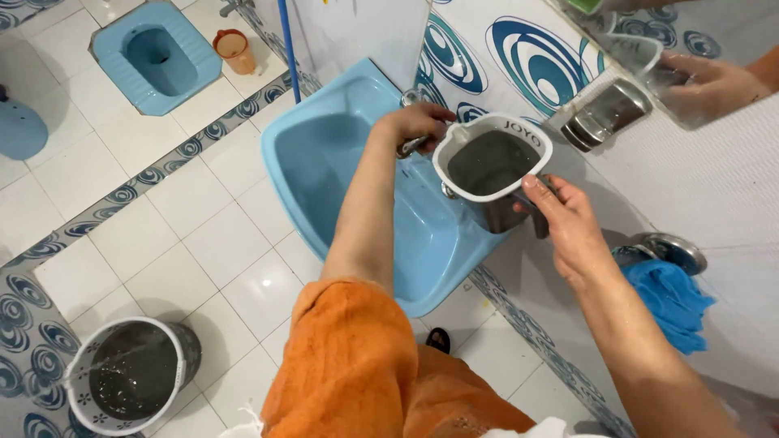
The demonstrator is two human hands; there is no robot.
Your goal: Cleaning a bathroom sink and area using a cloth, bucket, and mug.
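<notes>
Filling step: right hand (568, 223) fingers wrapped on grey white-rimmed plastic jug (493, 166) handle, frame centre; left hand (418, 126) closed on chrome tap (411, 146) (over blue ceramic basin (324, 162)). Next likely: shut tap, keep jug level.

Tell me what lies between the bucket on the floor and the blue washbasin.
In the head view, only bare white floor tiles lie between the bucket and the blue washbasin.

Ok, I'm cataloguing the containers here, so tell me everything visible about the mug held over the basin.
The mug is grey plastic by the look of it, with a white rim and a pouring lip at its far-left corner. It sits roughly upright over the blue basin, by the tap. Its inside looks dark; contents cannot be told. The right hand holds its handle; the left hand is at the tap beside it.
</notes>
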